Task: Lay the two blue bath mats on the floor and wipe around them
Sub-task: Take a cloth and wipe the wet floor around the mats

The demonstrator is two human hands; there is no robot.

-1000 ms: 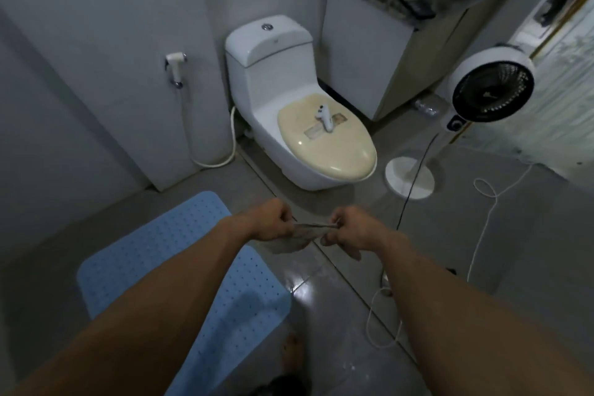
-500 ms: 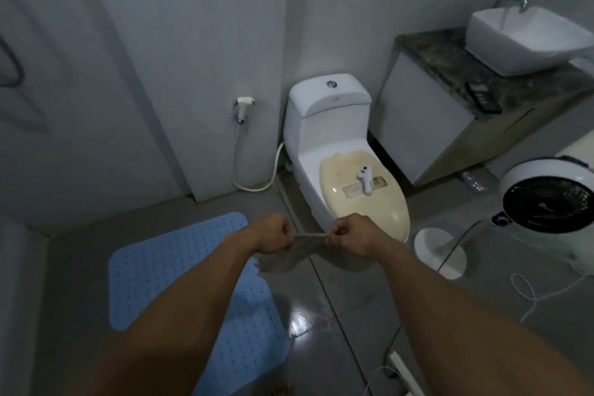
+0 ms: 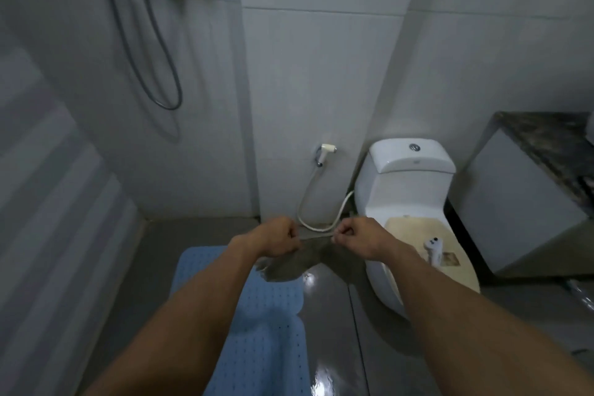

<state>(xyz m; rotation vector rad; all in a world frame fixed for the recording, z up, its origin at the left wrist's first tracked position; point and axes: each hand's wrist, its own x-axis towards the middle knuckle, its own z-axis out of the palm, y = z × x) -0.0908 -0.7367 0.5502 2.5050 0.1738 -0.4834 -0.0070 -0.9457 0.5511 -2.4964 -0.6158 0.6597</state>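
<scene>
A grey cloth (image 3: 291, 265) hangs stretched between my two hands in mid-air. My left hand (image 3: 273, 236) is shut on its left top corner and my right hand (image 3: 361, 235) is shut on its right top corner. Below my left arm a blue perforated bath mat (image 3: 266, 325) lies flat on the grey floor, partly hidden by that arm. Only one blue mat is in view.
A white toilet (image 3: 408, 190) with a cream lid stands at the right, a small white object (image 3: 434, 247) on its lid. A bidet sprayer (image 3: 326, 151) with hose hangs on the wall. A vanity cabinet (image 3: 520, 202) is at far right, a shower hose (image 3: 151, 42) upper left.
My view has swung left and up, away from the fan and sink toward the shower wall. Both hands still hold the cloth stretched, now raised in front of the wall beside the toilet.
</scene>
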